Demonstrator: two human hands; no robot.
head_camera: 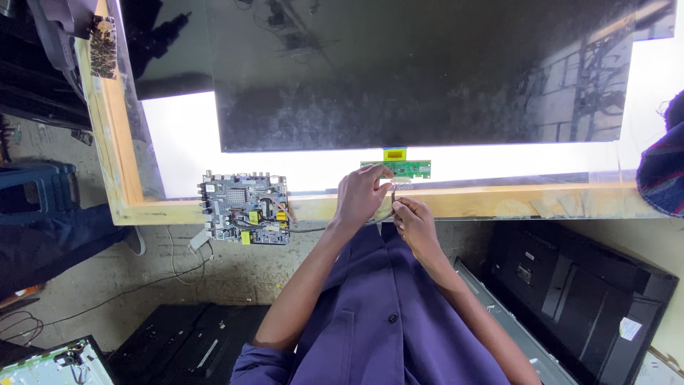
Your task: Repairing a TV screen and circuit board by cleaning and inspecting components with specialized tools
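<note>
Both our hands sit at the table's near edge, right under the small green driver board [397, 169]. Left hand [361, 196] rests its fingertips on the board's lower edge, fingers curled, not clamped round anything we can make out. Right hand [415, 225] has thumb and forefinger pinched shut on the grey flat cable [392, 197], just below the board.

Handling, as we judge it: cable is light, floppy, kinks easily, so best held near its stiffened end, not mid-run. Board is thin, light, rigid, hangs off the dark panel [420, 71] by a yellow flex tab [395, 154], which looks fragile; grip by the edges only.

The panel lies on a lit white surface [182, 142] in a wooden frame [114, 157]. The larger main board [244, 208] sits on the frame well left of the hands and carries small yellow square stickers. A white label [630, 328] sits on the black back cover [577, 299], lower right.
</note>
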